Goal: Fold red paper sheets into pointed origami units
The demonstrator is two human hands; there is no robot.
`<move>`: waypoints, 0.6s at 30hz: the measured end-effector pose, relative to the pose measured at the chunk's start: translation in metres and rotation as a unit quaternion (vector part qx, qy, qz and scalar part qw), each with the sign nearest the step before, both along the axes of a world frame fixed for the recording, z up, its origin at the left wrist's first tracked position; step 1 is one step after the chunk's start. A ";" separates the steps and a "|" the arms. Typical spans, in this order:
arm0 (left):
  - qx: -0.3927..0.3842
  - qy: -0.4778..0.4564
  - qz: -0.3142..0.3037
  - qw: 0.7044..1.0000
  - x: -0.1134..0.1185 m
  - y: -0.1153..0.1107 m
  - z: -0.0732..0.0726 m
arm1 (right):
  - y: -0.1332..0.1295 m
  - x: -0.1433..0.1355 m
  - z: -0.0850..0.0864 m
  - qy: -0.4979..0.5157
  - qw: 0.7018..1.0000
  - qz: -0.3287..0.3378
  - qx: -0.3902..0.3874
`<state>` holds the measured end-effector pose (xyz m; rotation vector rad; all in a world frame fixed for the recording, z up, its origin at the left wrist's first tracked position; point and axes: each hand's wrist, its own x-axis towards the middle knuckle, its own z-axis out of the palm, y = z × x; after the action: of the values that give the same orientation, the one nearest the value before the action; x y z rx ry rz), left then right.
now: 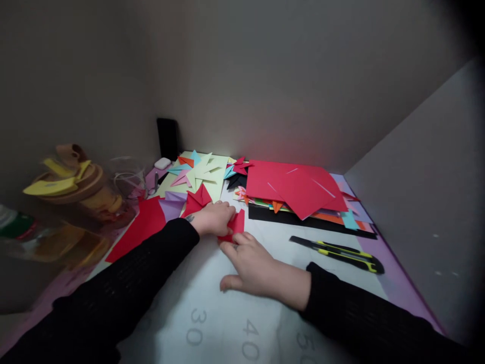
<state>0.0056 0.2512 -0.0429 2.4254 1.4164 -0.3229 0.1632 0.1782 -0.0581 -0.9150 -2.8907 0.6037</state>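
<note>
A small folded piece of red paper (238, 224) lies flat on the white mat under both my hands. My left hand (215, 218) is closed over its left side, fingers bent together and pressed down on it. The fingertips of my right hand (253, 263) touch its near edge. That hand is open, with the fingers stretched out and the thumb spread apart on the mat. My fingers hide part of the paper. Just beyond my left hand sits a folded red origami piece (197, 198), with a purple folded piece (173, 205) beside it.
Red sheets (295, 187) top a paper stack at the back right. A yellow-black box cutter (337, 254) lies before it. Several folded pieces rest on a pale green sheet (215, 189). Left are red paper (140, 227), a lidded cup (98, 199) and a black phone-like slab (167, 139).
</note>
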 end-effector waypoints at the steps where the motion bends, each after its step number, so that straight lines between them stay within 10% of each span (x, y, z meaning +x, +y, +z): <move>1: 0.000 0.000 0.002 1.000 0.000 0.000 0.000 | 0.000 -0.001 0.000 -0.001 1.000 -0.001 0.000; 18: 0.007 -0.026 0.021 0.999 -0.005 -0.002 -0.011 | -0.057 0.049 -0.023 0.041 0.998 -0.052 0.019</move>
<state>0.0004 0.2494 -0.0540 2.3939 1.4510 -0.2396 0.2120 0.1210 -0.0810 -1.0028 -2.7529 0.5616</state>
